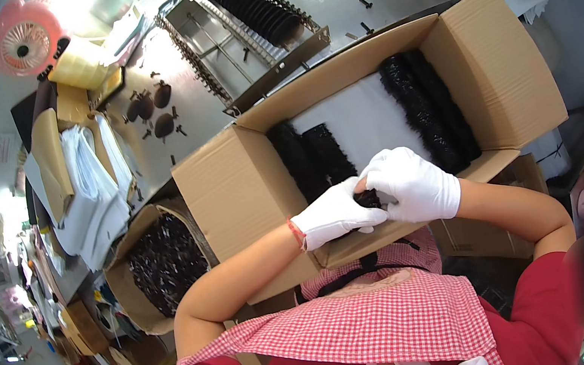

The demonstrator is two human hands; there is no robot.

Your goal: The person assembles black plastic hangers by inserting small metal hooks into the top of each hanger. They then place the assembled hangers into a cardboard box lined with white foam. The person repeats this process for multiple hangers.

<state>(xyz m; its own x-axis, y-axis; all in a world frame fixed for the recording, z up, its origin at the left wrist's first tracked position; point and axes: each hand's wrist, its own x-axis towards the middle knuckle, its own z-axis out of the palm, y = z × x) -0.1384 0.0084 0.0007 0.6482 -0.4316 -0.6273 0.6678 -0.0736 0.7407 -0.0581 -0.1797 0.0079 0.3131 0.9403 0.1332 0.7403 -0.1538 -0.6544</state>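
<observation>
In the head view, my white-gloved left hand (335, 215) and my white-gloved right hand (414, 184) meet over the near side of an open cardboard box (232, 192). Between them is a small black piece (367, 199), held by the fingers of both hands and mostly covered by the gloves. Inside the box, black bristly rolls (422, 112) lie in rows along the right end. More black rolls (300, 158) are at the left end, and a shorter one (329, 152) rests beside them. White sheet (361, 114) lines the middle.
Behind the box, a metal frame (247, 44) holding a row of black discs stands on a steel table (168, 72). Dark pieces (162, 111) and small screw-like parts (364, 3) lie scattered there. A smaller carton (129, 285) of glossy black strips is at left; a pink fan (26, 45) stands far left.
</observation>
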